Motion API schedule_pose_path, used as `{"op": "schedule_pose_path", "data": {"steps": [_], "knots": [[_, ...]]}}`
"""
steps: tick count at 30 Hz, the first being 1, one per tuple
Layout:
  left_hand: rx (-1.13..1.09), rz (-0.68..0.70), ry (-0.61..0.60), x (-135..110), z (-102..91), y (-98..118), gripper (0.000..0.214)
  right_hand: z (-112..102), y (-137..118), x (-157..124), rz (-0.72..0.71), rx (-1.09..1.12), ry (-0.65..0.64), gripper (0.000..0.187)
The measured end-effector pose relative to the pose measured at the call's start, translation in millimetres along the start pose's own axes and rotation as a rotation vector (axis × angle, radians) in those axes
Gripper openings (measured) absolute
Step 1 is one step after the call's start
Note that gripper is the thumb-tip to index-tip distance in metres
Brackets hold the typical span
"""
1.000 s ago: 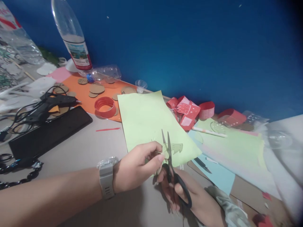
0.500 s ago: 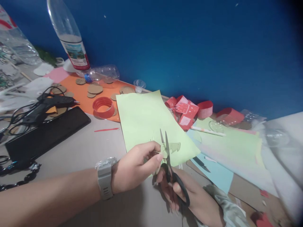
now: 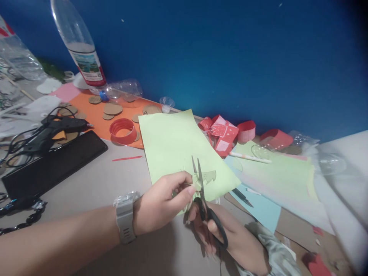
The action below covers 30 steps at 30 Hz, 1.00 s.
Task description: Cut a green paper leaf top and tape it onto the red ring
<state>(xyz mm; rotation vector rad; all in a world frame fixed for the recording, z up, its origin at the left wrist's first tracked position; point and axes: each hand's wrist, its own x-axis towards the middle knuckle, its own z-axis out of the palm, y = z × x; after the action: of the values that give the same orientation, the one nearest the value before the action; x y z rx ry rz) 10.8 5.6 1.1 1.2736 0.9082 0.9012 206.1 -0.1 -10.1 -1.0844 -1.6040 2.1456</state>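
Note:
My left hand, with a grey watch on the wrist, pinches the near edge of a light green paper sheet lying on the table. My right hand grips black-handled scissors; their blades point away from me and cut into the sheet beside my left fingertips. A partly cut shape shows in the paper just right of the blades.
A black glue gun with its cable and a black flat case lie at left. An orange sheet carries cardboard discs and a red ring. A plastic bottle leans against the blue wall. Red paper pieces and pastel sheets lie at right.
Both hands, the scissors and the green sheet have shifted slightly left and down in view as the camera moved. The grips look the same.

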Motion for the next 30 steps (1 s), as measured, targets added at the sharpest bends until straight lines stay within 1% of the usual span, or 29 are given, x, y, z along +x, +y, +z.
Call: {"op": "schedule_pose_path", "data": {"steps": [13,19,25,30], "knots": [[-0.043,0.001,-0.013,-2.5,0.6,-0.1,0.022,-2.2,2.6,1.3,-0.011,0.003,-0.013,0.056],[0.002,-0.003,-0.007,-3.0,0.4,-0.7,0.022,-3.5,4.8,0.6,-0.011,0.015,-0.034,0.053],[0.014,-0.019,-0.009,-1.1,0.0,0.7,0.023,-1.8,2.9,-0.2,0.0,0.008,0.01,0.053],[0.041,-0.047,0.01,-0.7,-0.3,-0.2,0.022,0.0,1.6,-1.5,0.016,0.013,-0.002,0.051]]}}
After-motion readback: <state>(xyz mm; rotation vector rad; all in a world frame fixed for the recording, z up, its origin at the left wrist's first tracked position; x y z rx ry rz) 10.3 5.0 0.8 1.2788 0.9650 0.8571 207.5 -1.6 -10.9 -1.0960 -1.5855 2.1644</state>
